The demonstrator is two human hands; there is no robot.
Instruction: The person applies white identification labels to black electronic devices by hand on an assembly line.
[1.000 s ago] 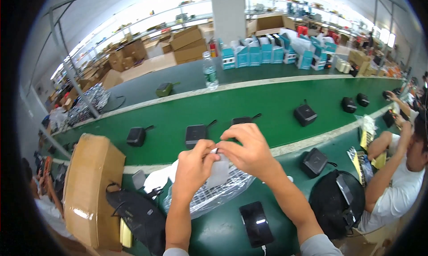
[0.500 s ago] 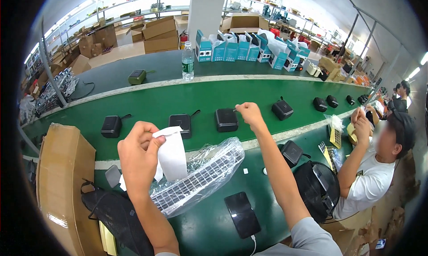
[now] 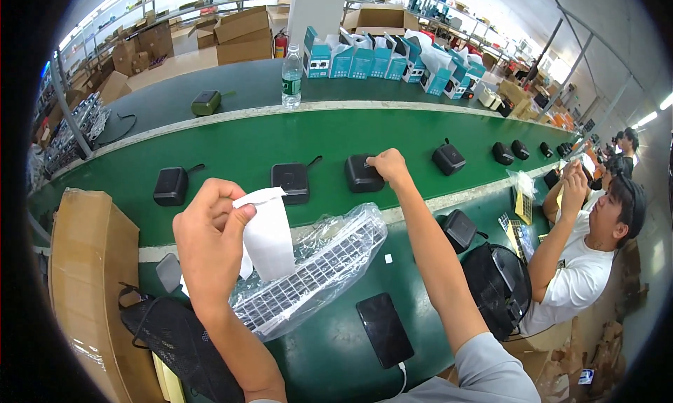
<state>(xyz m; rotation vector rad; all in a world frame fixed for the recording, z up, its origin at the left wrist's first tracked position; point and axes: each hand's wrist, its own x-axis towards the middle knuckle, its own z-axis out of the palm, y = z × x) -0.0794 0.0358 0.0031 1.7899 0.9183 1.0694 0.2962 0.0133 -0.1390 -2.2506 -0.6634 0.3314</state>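
My left hand [image 3: 210,238] is closed, pinching a white paper strip [image 3: 270,238] by its top edge between thumb and fingers; the strip hangs down. My right hand [image 3: 390,167] stretches over the green belt, fingers pressed together at the top right edge of a black box-shaped device [image 3: 363,174]. Whatever those fingertips may hold is too small to make out. Left of that device sits another black one [image 3: 289,183] with a strap loop, and a third [image 3: 448,159] stands to the right. Below the strip lies a clear plastic bag [image 3: 315,277] of sheets with a grid pattern.
A phone [image 3: 385,329] with a white cable lies in front of me. At left are a cardboard box [image 3: 94,277] and a black mesh bag [image 3: 182,347]; at right, a black pouch [image 3: 494,291] and a seated co-worker [image 3: 589,249]. A water bottle [image 3: 291,80] stands beyond the belt [image 3: 231,150].
My right hand has moved slightly left, from beside the black device onto its top right edge. The left hand still holds the paper strip. The whole view has shifted slightly.
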